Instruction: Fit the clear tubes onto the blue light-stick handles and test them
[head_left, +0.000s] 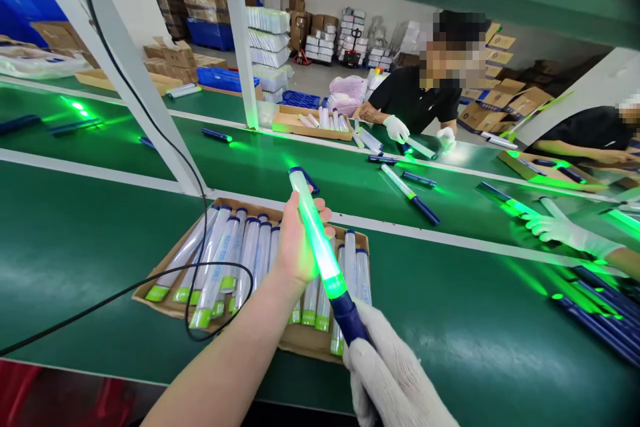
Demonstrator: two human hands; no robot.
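Observation:
A light stick [320, 240] glows green between my hands, tilted with its dark blue cap up and to the left. My bare left hand [293, 243] grips the clear tube near the cap, its fingertips showing on the far side. My right hand [383, 360], in a white knitted glove, is closed around the dark blue handle [349, 317]. Beneath them lies a cardboard tray [295, 340] of clear tubes [220, 267] with blue caps and green bands. My left forearm hides part of the tray.
A black cable [125, 290] loops over the tray's left side. Beyond a white rail, a green belt [265, 153] carries lit sticks and handles. Dark handles [600, 320] lie at right. Across the belt, a gloved person [415, 93] works; another gloved hand [565, 230] reaches in from the right.

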